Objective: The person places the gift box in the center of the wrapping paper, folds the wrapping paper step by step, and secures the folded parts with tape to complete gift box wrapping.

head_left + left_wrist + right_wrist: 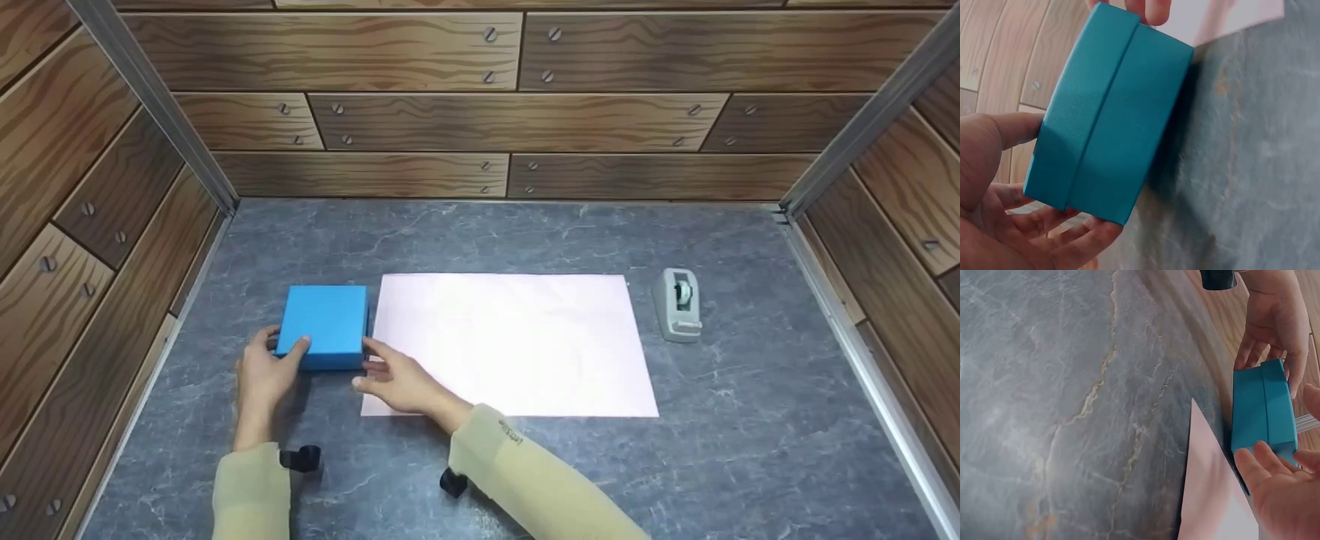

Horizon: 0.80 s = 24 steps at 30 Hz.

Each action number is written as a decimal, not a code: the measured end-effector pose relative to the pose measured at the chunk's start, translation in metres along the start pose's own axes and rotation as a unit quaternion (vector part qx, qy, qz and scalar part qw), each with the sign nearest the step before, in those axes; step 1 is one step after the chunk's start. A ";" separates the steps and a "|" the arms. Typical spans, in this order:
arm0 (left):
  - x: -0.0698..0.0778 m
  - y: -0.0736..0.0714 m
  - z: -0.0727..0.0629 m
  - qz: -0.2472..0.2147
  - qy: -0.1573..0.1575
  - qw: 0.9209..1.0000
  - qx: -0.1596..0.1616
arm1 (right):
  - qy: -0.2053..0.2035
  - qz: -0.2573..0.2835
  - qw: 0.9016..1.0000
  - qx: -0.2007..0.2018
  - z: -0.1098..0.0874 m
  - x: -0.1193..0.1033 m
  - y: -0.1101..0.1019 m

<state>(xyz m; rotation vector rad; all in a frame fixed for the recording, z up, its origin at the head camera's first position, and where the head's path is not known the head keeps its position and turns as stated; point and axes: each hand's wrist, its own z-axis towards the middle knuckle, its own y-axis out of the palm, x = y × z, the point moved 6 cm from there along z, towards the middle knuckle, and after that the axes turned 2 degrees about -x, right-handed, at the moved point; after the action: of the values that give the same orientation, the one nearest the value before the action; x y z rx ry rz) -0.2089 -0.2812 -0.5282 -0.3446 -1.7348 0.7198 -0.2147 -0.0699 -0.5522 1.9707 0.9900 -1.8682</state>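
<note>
A blue lidded box [326, 319] is at the left of the table, close beside a sheet of pale pink paper [510, 345]. My left hand [262, 371] grips the box at its left side, thumb on the lid and the other fingers low around the side, as the left wrist view shows. On the opposite side, the fingers of my right hand [405, 382] touch the box's right face with the thumb held apart. In the right wrist view the lid seam of the box [1264, 405] faces the camera. Whether its underside touches the table is hidden.
A grey tape dispenser [679, 307] with a roll in it stands to the right of the paper. Wood-patterned walls [420, 120] enclose the grey marbled table [750, 450] at the back and sides, with metal posts at the corners.
</note>
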 end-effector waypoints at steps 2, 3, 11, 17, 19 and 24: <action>0.005 -0.001 -0.002 0.003 0.005 1.000 0.008 | 0.001 0.029 1.000 0.012 0.000 -0.002 -0.003; 0.008 -0.001 -0.002 0.003 0.009 1.000 0.014 | -0.002 0.045 0.999 0.022 -0.001 -0.003 -0.005; 0.036 0.015 -0.009 -0.006 0.050 0.998 0.043 | -0.020 0.173 0.974 0.145 -0.005 -0.009 -0.038; 0.059 0.032 -0.016 -0.015 0.072 0.996 0.054 | 0.001 0.157 0.969 0.193 -0.017 -0.005 -0.067; 0.067 0.038 -0.018 -0.022 0.082 0.995 0.058 | -0.002 0.156 0.968 0.198 -0.022 -0.004 -0.077; 0.087 0.053 -0.025 -0.050 0.122 0.990 0.055 | -0.024 0.144 0.966 0.213 -0.036 0.000 -0.102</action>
<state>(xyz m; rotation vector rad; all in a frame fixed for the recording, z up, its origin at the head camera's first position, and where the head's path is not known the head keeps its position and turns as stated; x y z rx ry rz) -0.2177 -0.1839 -0.4915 -0.2558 -1.4655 0.6678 -0.2499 0.0267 -0.5197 2.1393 0.2731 -2.0675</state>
